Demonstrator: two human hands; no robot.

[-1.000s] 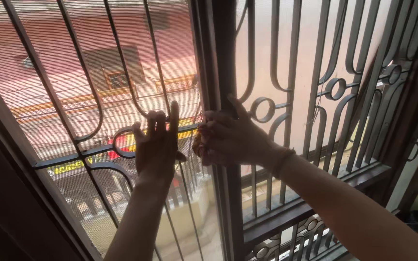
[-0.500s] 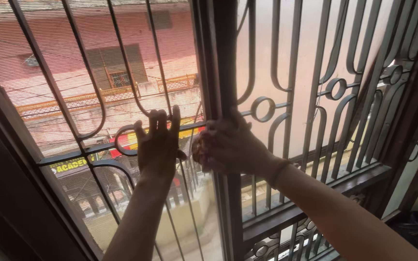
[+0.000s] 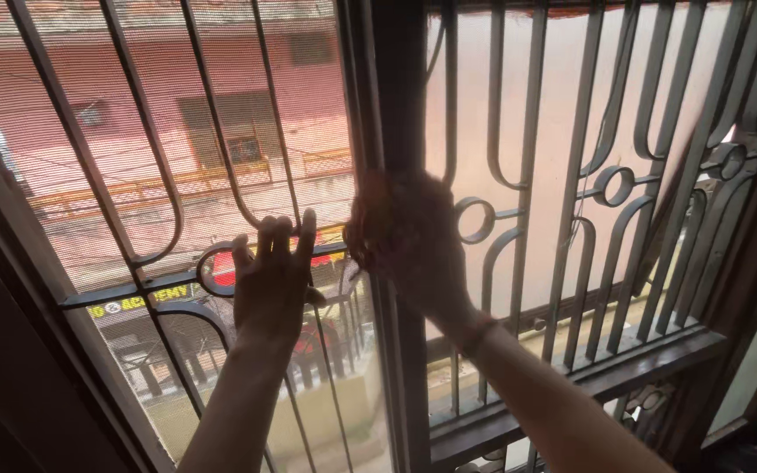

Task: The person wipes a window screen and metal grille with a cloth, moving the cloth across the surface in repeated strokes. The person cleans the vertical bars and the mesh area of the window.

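head view: i face a barred window.
left hand: spread flat against the left grille.
right hand: closed around a yellowish cloth, pressed to the middle frame.
progress: wiping mid-frame; upper and lower frame seem left.

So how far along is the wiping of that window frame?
Mid-wipe. The right hand presses a cloth on the centre frame post at mid height, while the left hand braces flat on the left grille. Nothing shows which parts are already clean; the post above and below look alike.
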